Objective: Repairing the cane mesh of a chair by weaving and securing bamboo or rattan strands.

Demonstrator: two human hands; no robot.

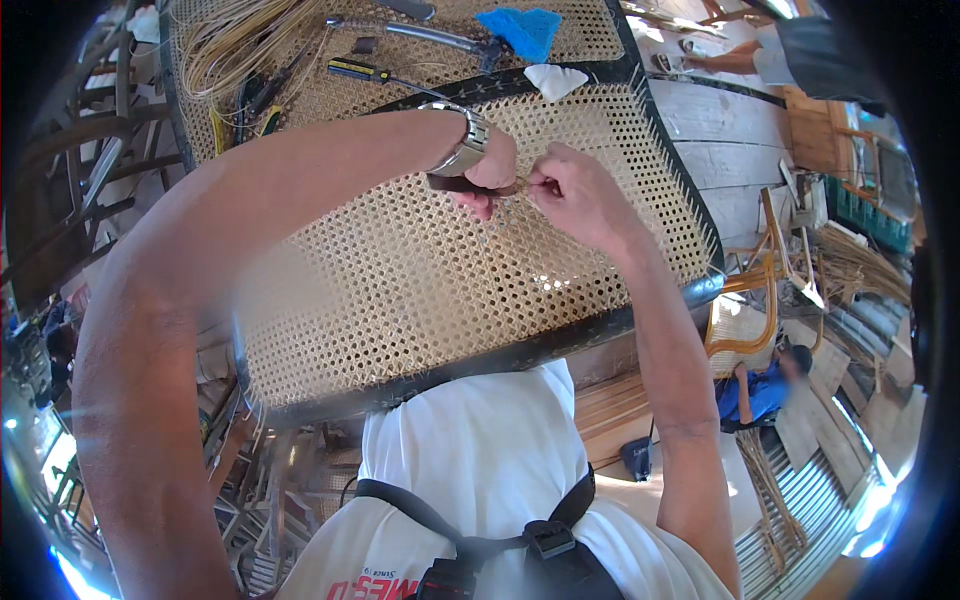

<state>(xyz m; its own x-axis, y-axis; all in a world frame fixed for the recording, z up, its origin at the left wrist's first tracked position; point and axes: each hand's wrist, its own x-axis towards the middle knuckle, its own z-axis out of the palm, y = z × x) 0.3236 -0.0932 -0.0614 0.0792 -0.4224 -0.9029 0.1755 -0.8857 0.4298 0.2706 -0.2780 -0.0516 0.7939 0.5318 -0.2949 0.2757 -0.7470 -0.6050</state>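
A woven cane panel (430, 260) in a dark frame lies in front of me. Over its far part my two hands come close together. My left hand (487, 178), with a metal watch at its wrist, is closed around a small dark brown piece (447, 184) that sticks out on its left side; the fingers hide most of it, so its kind cannot be made out. Thumb and fingers of my right hand (575, 195) are pinched together right beside the left fingertips. Whatever thin thing sits in that pinch is too small to name.
Beyond my hands lie a yellow-black screwdriver (360, 69), a hammer (430, 38), a blue cloth (523, 32), a white scrap (556, 80) and loose cane strands (235, 45). To the right, a person in blue (768, 388) sits near a bentwood chair (745, 325).
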